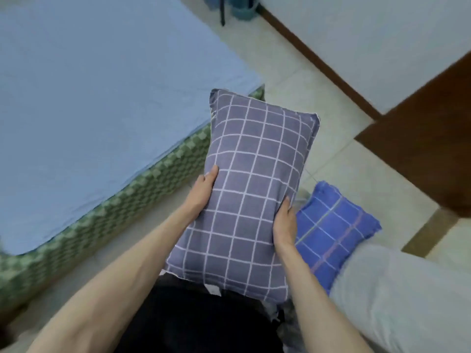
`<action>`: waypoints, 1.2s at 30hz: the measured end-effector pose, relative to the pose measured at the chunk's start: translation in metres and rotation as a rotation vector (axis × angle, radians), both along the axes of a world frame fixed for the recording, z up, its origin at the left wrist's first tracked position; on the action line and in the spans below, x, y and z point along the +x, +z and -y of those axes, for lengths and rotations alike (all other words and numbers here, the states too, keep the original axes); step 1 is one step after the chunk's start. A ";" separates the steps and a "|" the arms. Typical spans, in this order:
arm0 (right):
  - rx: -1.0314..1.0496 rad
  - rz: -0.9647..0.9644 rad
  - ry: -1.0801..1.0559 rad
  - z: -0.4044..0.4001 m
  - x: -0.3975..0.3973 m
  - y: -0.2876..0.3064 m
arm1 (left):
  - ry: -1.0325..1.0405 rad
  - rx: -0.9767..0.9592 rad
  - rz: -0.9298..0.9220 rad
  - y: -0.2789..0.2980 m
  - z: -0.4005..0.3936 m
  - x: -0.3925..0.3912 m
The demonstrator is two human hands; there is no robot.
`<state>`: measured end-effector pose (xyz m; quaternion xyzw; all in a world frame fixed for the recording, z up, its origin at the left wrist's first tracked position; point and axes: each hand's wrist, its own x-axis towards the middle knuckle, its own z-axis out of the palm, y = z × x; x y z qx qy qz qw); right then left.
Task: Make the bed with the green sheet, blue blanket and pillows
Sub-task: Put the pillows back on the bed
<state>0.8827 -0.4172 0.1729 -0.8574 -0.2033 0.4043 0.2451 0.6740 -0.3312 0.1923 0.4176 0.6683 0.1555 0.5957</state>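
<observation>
Pale tiled floor (300, 80) runs from twelve o'clock down to three, edged by a white wall (369, 34) with a brown skirting and a brown door (430, 138) at three o'clock. One bed fills ten o'clock: a blue blanket (102, 85) lies spread over a green checked sheet (107, 215) that shows along its edge. Two pillows are in view. One grey grid pillow (254, 187) is held at centre, the left hand (204, 189) and right hand (284, 225) gripping its long sides. One blue pillow (331, 230) lies at four o'clock, beside a grey trouser leg (397, 299).
</observation>
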 end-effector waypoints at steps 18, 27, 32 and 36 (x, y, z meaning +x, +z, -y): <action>0.004 -0.222 0.976 0.028 -0.590 0.039 | 0.925 0.136 -0.110 0.046 0.229 -0.574; 0.011 -0.135 1.161 0.009 -0.808 0.040 | 1.132 0.163 -0.055 0.034 0.243 -0.774; 0.026 -0.136 1.237 -0.034 -0.924 0.016 | 1.213 0.147 -0.082 0.014 0.212 -0.878; -0.021 -0.137 1.307 -0.071 -1.029 -0.001 | 1.273 0.080 -0.131 0.007 0.185 -0.972</action>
